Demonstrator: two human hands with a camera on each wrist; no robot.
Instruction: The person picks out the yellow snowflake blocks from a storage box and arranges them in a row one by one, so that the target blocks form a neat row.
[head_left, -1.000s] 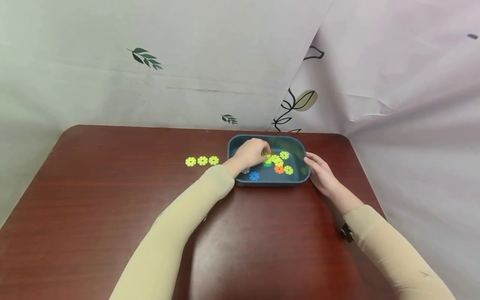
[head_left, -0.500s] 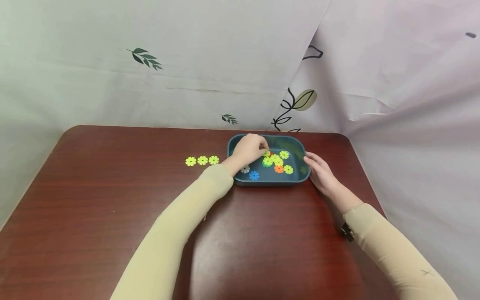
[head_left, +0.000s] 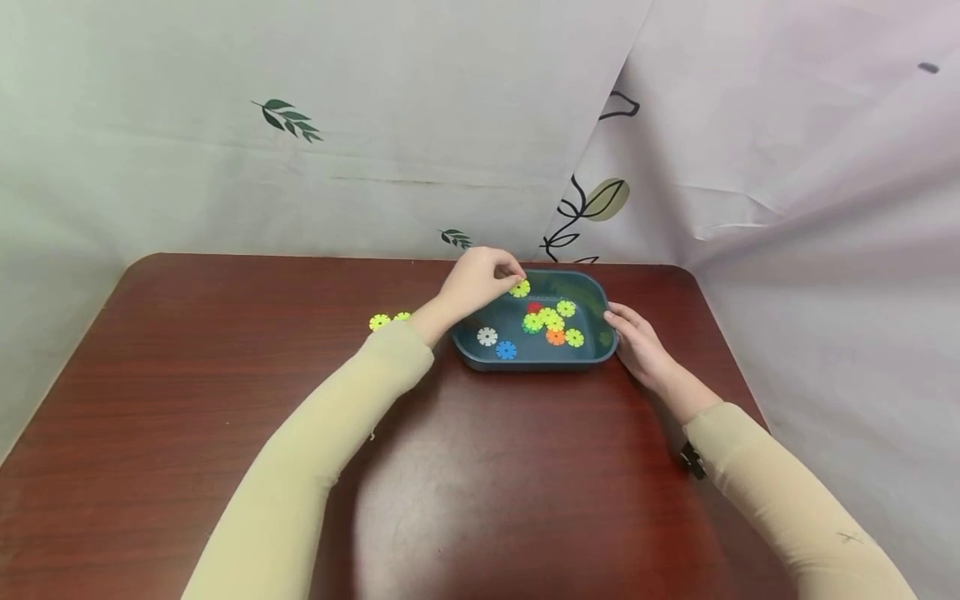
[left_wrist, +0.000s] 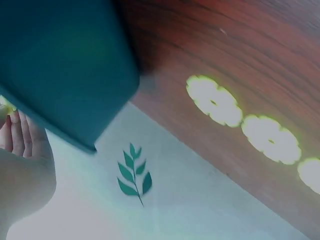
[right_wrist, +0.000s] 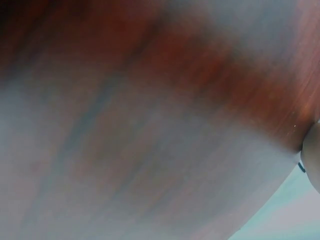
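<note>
My left hand [head_left: 480, 282] pinches a yellow-green notched plastic disc [head_left: 520, 288] between thumb and fingertips, over the back left part of a dark blue-green tray [head_left: 536, 365]. In the left wrist view, a bit of yellow shows at the fingertips of the left hand [left_wrist: 25, 172]. My right hand [head_left: 641, 346] holds the tray by its right end. Inside lie several more yellow discs [head_left: 566, 308], a white disc [head_left: 487, 336], a blue disc [head_left: 506, 350], an orange disc [head_left: 555, 337] and a red one [head_left: 534, 307]; a green disc is partly covered.
Left of the tray, yellow discs [head_left: 380, 322] lie in a row on the dark red wooden table [head_left: 225, 400]; the left sleeve hides part of the row. The left wrist view shows this row of discs [left_wrist: 271, 140]. A pale leaf-printed cloth [head_left: 360, 150] hangs behind the table.
The left hand has lifted a yellow disc off the pile and moved up and left toward the tray's back left rim. The right hand stays at the tray's right end.
</note>
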